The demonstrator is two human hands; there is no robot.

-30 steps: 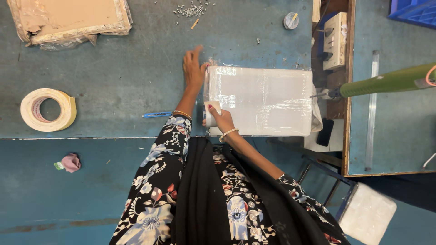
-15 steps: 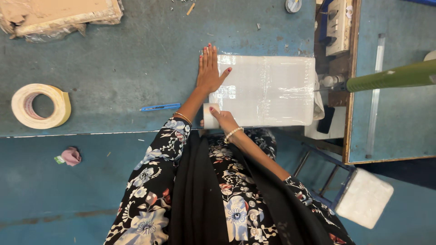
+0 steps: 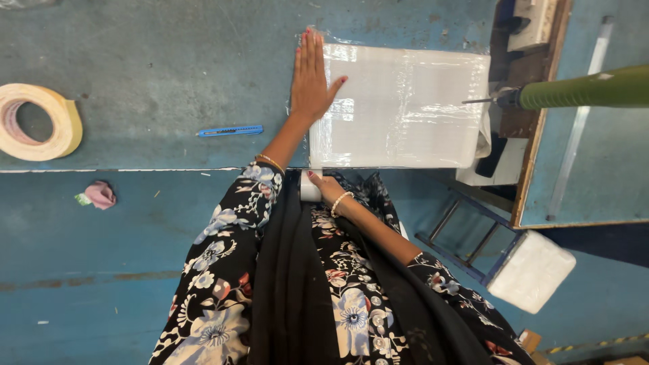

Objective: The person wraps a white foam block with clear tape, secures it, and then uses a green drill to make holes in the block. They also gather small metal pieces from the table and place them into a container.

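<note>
Since a second ago the left hand (image 3: 311,81) has slid flat onto the wrapped white packet (image 3: 399,108) at upper centre, fingers spread, while the right hand (image 3: 324,186) grips its near edge.

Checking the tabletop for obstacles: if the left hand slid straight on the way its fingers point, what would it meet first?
The left hand lies flat on the left edge of the plastic-wrapped white bundle, fingers pointing to the table's far side. Ahead is only bare blue table up to the frame's edge, so the way looks free.
</note>
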